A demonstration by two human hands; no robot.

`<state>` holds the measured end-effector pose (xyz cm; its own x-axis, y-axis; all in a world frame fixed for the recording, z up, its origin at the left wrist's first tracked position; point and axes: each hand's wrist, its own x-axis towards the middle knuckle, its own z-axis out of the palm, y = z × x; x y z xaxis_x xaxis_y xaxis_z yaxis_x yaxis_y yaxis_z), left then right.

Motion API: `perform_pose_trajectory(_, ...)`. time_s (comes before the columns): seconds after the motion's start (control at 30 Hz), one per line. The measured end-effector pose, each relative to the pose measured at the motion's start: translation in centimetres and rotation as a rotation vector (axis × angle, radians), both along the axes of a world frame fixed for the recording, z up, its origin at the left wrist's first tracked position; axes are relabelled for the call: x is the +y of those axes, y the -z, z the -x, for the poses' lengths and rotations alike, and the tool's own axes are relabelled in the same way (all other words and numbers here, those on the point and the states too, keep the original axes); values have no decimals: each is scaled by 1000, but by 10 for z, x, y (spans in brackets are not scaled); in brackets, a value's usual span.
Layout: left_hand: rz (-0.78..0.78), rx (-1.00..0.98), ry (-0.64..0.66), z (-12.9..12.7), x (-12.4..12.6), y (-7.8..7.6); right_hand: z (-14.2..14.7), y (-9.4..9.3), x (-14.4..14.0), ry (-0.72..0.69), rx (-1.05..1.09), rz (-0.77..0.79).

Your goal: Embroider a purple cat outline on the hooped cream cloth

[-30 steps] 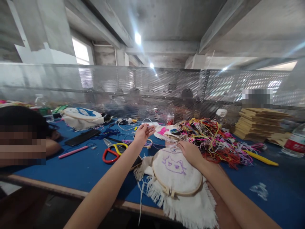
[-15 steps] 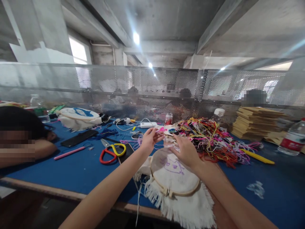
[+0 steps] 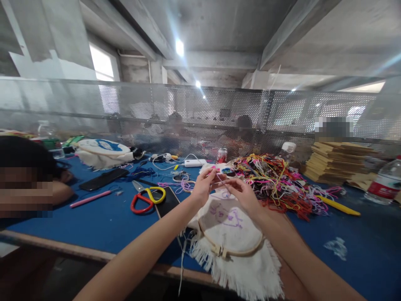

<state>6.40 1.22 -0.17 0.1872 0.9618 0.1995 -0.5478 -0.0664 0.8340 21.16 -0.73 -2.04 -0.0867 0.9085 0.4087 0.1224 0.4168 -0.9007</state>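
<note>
Above the far rim of the hoop, my left hand [image 3: 204, 184] is closed in a pinch on a thin purple strand of yarn [image 3: 221, 180]. My right hand [image 3: 243, 194] faces it, thumb and fingertips together on the same strand. Below them lies a wooden embroidery hoop [image 3: 216, 249] holding white cloth [image 3: 232, 234] with frayed edges. A purple line drawing or stitching of an animal face [image 3: 227, 216] shows on the cloth. Behind my hands is another white piece with a blue patch [image 3: 226, 170].
Red-and-yellow scissors [image 3: 142, 205], a pink pen-like tool [image 3: 90, 199] and a black phone [image 3: 104, 180] lie left. A tangled yarn heap [image 3: 269, 175], yellow tool [image 3: 338, 205] and bottle [image 3: 384, 184] are right. A person's arm [image 3: 59, 194] rests at the far left.
My right hand has drawn back from the white piece behind the hoop and pinched closed. My left hand has shifted slightly right and nearer, so both hands now meet at the purple strand.
</note>
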Motion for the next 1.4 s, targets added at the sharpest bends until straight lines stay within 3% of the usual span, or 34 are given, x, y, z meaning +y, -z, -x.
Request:
perform_pose_trajectory(0.2, 14, -2, 2, 0, 1, -1, -7, -4, 2, -4, -12, 24)
perform_pose_trajectory(0.4, 19, -24, 63, -1, 0, -1, 1, 5, -2, -264, 96, 289)
perform_pose_trajectory(0.5, 12, -28, 89, 0, -1, -2, 1, 4, -4, -322, 137, 314)
perform_pose_trajectory(0.83, 3, -68, 23, 5, 4, -4, -11, -6, 1, -28, -192, -32)
perform_pose_trajectory(1.2, 34, -91, -154, 18, 13, -14, -12, -2, 1, -5, -469, -154)
perform_pose_trajectory(1.4, 52, -101, -205, 25, 21, -13, -10, -6, -8, 52, -751, -335)
